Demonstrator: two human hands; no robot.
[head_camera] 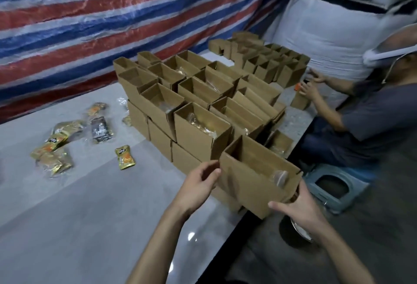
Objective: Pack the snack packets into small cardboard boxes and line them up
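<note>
The packing looks well advanced but not finished. Both hands are on one open box [252,182] at the near right edge of the table [90,216]. The left hand [199,185] has its fingers curled against the box's left end, and the right hand [301,212] grips the right end with the thumb laid along the lower front face. The box is tilted and sits at the near end of the stacked boxes [198,134]. A clear-wrapped packet [281,177] shows inside its right end, so this box seems filled and about to be set in line. The stack runs in rows toward the far right of the table, two layers high where the front shows. The upper boxes have their tops open, and several show wrapped packets inside; whether all are filled cannot be told. Loose packets [56,146] lie scattered on the left part of the table, with a dark packet [100,129] and a single yellow packet [125,157] nearer the stack, so some filling is left. At the far right corner stands a further group of boxes [277,67], blurred. A second person [370,121] seated at the right edge handles another box there. None of the open tops near the hands are folded shut.
</note>
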